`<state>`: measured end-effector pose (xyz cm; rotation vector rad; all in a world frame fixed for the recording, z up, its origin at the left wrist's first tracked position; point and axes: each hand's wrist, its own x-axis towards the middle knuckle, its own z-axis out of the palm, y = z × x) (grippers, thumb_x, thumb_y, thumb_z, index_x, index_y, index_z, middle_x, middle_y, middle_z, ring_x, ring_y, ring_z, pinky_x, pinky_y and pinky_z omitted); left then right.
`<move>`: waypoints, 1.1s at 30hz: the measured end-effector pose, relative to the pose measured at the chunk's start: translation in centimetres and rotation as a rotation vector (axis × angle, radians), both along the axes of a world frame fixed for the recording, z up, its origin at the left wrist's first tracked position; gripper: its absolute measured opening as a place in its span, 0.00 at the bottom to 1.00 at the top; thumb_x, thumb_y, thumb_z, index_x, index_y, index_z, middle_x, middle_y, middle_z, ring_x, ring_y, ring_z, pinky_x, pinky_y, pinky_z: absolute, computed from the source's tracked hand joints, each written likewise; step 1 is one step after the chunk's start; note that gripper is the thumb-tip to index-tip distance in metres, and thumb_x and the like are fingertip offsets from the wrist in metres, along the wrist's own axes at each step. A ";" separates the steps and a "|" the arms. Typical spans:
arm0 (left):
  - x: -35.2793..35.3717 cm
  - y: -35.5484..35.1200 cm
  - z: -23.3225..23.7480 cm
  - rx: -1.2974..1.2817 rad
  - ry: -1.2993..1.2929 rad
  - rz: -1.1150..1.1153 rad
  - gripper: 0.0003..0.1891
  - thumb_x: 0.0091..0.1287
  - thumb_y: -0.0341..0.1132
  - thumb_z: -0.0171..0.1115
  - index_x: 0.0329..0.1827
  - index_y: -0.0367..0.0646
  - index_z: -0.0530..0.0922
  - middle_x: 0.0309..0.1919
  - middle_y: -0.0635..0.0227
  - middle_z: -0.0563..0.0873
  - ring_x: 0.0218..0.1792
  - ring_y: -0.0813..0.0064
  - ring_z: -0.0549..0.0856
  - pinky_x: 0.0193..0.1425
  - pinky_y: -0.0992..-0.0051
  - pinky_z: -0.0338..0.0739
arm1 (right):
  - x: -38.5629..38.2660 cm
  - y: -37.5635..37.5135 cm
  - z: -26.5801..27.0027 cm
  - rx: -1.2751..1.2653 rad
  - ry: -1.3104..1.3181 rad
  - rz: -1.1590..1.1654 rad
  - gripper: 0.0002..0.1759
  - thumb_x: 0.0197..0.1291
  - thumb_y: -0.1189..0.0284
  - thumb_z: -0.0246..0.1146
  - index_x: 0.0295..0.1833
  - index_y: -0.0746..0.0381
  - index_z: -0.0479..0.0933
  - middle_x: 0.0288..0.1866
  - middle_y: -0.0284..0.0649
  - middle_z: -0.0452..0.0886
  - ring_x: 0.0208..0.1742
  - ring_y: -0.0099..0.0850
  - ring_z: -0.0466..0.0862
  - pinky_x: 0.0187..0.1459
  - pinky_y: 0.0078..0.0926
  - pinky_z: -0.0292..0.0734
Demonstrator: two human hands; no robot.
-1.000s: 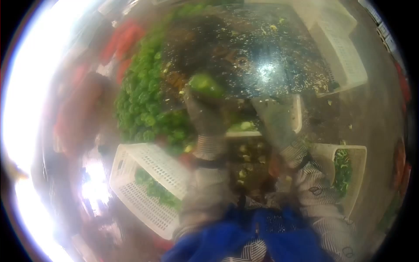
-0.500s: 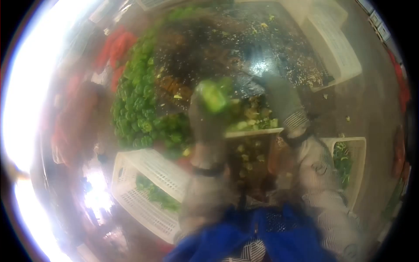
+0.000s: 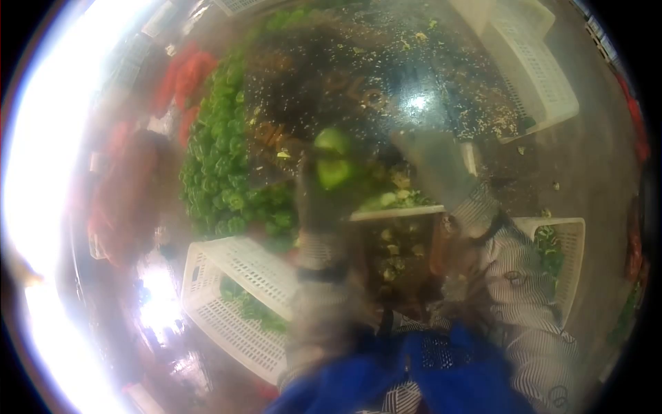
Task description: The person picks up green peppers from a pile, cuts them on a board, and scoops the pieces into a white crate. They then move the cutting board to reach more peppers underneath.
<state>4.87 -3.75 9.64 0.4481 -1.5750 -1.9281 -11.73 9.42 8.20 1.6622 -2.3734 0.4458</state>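
Observation:
A green pepper sits at the fingers of my left hand, above the dark, seed-strewn work surface. That hand looks gloved and is smeared by motion, but it is closed around the pepper. My right hand is over the surface to the right, in a greyish glove, its fingers blurred; whether it holds something cannot be made out. Between and below the hands lie pale green pepper scraps, by the edge of an opening with more scraps inside.
Many green peppers are piled along the left side. White crates with greenery stand at lower left and lower right. Another white crate is at upper right. Red bags or cloth show at upper left.
My right hand has shifted slightly down. The pepper at my left hand has turned and now shows a darker band across its middle. The view has shifted slightly.

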 end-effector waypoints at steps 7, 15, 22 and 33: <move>0.0 0.7 0.7 0.330 -0.043 0.103 0.40 0.60 0.21 0.68 0.76 0.38 0.61 0.58 0.58 0.79 0.52 0.70 0.82 0.55 0.70 0.81 | -10.7 -1.3 -8.9 0.220 -0.250 -0.473 0.17 0.64 0.75 0.59 0.59 0.56 0.73 0.47 0.44 0.86 0.47 0.41 0.88 0.49 0.39 0.83; 0.6 -2.4 -5.0 0.156 0.127 -0.118 0.31 0.69 0.34 0.65 0.73 0.36 0.66 0.64 0.54 0.77 0.60 0.64 0.81 0.62 0.71 0.81 | -11.8 -1.7 -9.0 0.359 -0.268 -0.466 0.22 0.66 0.60 0.61 0.63 0.54 0.74 0.51 0.49 0.84 0.55 0.48 0.84 0.59 0.45 0.78; -2.9 -0.8 -3.5 0.822 0.545 -0.411 0.29 0.77 0.55 0.53 0.70 0.41 0.72 0.60 0.60 0.78 0.51 0.76 0.81 0.55 0.81 0.81 | -2.2 -1.0 1.9 -0.301 -0.746 0.103 0.25 0.61 0.57 0.70 0.54 0.65 0.78 0.50 0.53 0.83 0.53 0.46 0.84 0.54 0.41 0.79; -4.1 1.6 -3.2 -0.827 -0.106 0.151 0.27 0.75 0.38 0.55 0.75 0.39 0.64 0.49 0.69 0.77 0.45 0.82 0.77 0.47 0.82 0.74 | 3.5 1.1 1.8 -0.602 -0.487 0.056 0.14 0.52 0.72 0.68 0.44 0.64 0.76 0.35 0.48 0.78 0.37 0.45 0.80 0.42 0.39 0.75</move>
